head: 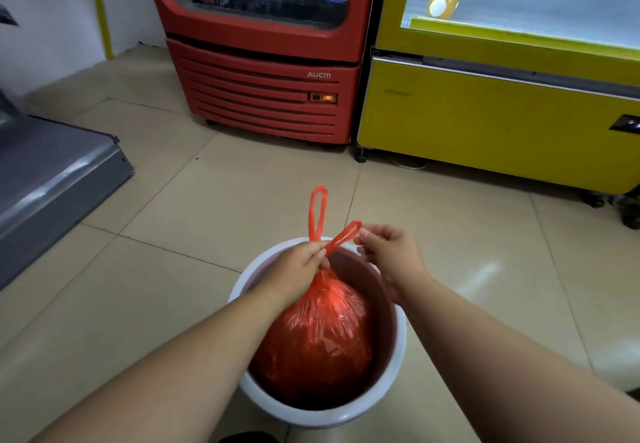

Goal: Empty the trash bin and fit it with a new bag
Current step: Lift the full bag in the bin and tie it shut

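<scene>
Single wide-angle head cam, looking fwd and steeply down from close above white bin [313,418] at 6 o'clock, red fridge [263,96] at 12, yellow cooler [485,124] at 2.

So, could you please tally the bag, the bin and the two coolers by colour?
Red: 2, the trash bag and the drinks cooler.
White: 1, the trash bin.
Yellow: 1, the second cooler.
Total: 4.
</scene>
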A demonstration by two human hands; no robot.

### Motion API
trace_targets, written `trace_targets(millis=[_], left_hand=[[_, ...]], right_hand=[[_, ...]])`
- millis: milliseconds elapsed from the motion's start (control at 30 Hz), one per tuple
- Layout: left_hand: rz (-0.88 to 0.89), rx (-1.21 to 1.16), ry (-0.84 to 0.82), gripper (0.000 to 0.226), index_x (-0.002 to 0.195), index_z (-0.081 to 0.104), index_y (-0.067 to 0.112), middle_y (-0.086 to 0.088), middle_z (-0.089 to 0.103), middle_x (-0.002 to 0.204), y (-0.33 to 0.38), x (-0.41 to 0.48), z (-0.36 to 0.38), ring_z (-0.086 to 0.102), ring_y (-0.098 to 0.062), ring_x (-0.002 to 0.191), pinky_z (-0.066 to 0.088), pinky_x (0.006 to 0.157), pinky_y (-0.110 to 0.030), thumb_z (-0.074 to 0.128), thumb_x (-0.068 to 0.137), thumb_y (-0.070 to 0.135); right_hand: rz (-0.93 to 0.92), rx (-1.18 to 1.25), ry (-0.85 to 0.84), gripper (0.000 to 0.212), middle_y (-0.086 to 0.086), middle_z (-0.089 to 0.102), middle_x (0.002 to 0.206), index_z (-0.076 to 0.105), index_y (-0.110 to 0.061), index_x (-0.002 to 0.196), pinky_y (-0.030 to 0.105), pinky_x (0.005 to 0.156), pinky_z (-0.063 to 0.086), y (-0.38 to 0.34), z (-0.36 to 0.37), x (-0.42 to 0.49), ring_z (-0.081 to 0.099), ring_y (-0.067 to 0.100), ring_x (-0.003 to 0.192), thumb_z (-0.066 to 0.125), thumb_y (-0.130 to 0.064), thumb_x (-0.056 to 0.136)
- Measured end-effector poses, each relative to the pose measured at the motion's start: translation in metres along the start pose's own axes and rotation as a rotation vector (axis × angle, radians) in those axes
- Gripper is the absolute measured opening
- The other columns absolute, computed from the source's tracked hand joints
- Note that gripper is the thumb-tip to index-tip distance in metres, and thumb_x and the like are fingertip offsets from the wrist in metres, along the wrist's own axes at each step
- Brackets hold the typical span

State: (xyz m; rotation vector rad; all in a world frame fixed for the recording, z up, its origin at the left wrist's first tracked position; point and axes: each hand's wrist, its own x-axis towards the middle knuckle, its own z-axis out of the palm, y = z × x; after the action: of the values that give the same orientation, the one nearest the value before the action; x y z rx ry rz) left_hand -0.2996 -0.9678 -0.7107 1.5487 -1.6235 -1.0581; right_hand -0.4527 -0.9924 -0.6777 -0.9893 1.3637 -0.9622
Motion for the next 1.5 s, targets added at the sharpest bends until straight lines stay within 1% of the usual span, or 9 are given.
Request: trace_targets(millis=[167,300,433,600,767,1033,1167,1267,1500], left_hand=[[0.004,0.075,0.127,0.024,0.109,0.069,0.009,-0.004,0.059,0.1,0.0,0.0,-0.008,0.054,-0.012,0.095,0.037,0.074,-0.013,0.056,0.089,0.011],[-0.036,-0.035,0.16,0.015,0.093,0.071,0.012,0.002,0.064,0.078,0.004,-0.001,-0.006,0.058,-0.011,0.073,0.042,0.07,-0.018,0.066,0.081,0.007],[-0.065,0.04,0.229,0.014,0.073,0.063,0.02,0.009,0.058,0.062,0.002,0.0,-0.007,0.052,-0.006,0.06,0.037,0.058,-0.007,0.071,0.076,0.009],[0.063,0.378,0.018,0.015,0.091,0.072,0.006,-0.011,0.07,0.097,0.0,0.0,-0.013,0.061,-0.022,0.093,0.038,0.075,-0.017,0.061,0.085,0.016],[0.164,0.628,-0.157,0.027,0.086,0.067,0.008,-0.012,0.065,0.104,0.002,-0.001,-0.025,0.054,-0.027,0.104,0.039,0.092,-0.033,0.048,0.093,0.026],[-0.274,0.098,-0.27,0.033,0.061,0.053,0.021,0.005,0.049,0.065,0.015,0.0,-0.026,0.043,-0.009,0.062,0.034,0.065,-0.023,0.05,0.094,0.023],[-0.303,0.039,-0.231,0.034,0.059,0.054,0.021,0.004,0.05,0.064,0.009,0.0,-0.024,0.044,-0.011,0.063,0.035,0.07,-0.029,0.051,0.093,0.025],[-0.27,0.085,-0.249,0.041,0.053,0.046,0.02,0.003,0.043,0.058,0.006,0.0,-0.026,0.038,-0.013,0.059,0.03,0.065,-0.031,0.05,0.093,0.026],[-0.104,0.35,-0.24,0.018,0.089,0.073,0.01,-0.005,0.072,0.087,0.001,0.002,-0.037,0.061,-0.014,0.085,0.042,0.082,-0.026,0.061,0.087,0.023]], right_hand=[[0.031,-0.524,-0.251,0.014,-0.01,0.059,0.066,0.069,-0.016,0.097,0.017,0.057,0.042,0.029,0.019,-0.011,0.056,0.004,0.06,0.07,-0.015,0.083],[-0.054,-0.698,-0.256,0.026,-0.01,0.047,0.062,0.051,-0.029,0.066,0.022,0.058,0.035,0.036,0.033,-0.012,0.045,0.007,0.06,0.07,-0.021,0.082],[-0.151,-0.782,-0.188,0.032,-0.012,0.046,0.061,0.044,-0.029,0.061,0.018,0.054,0.032,0.036,0.033,-0.011,0.044,0.007,0.059,0.063,-0.019,0.084],[-0.23,-0.857,-0.156,0.032,-0.008,0.046,0.059,0.042,-0.025,0.059,0.028,0.06,0.033,0.032,0.03,-0.013,0.047,0.017,0.067,0.057,-0.016,0.085],[-0.256,-0.842,-0.138,0.012,-0.001,0.057,0.071,0.062,-0.014,0.074,0.026,0.063,0.034,0.027,0.025,-0.015,0.049,0.018,0.07,0.055,-0.011,0.083],[-0.576,-1.033,-0.114,0.019,0.008,0.064,0.089,0.064,-0.008,0.084,0.025,0.072,0.039,0.031,0.016,-0.026,0.059,0.026,0.086,0.053,-0.024,0.08],[-0.703,-1.188,-0.112,0.034,0.007,0.068,0.075,0.067,-0.01,0.073,0.026,0.067,0.053,0.033,0.018,-0.031,0.066,0.026,0.073,0.059,-0.043,0.076],[-0.593,-1.23,-0.157,0.03,0.014,0.067,0.102,0.067,-0.003,0.095,0.033,0.088,0.046,0.027,0.025,-0.03,0.06,0.03,0.1,0.058,-0.031,0.089],[-0.487,-1.277,-0.154,0.026,0.013,0.062,0.112,0.062,-0.004,0.102,0.035,0.09,0.041,0.035,0.03,-0.033,0.055,0.028,0.107,0.046,-0.023,0.096]])
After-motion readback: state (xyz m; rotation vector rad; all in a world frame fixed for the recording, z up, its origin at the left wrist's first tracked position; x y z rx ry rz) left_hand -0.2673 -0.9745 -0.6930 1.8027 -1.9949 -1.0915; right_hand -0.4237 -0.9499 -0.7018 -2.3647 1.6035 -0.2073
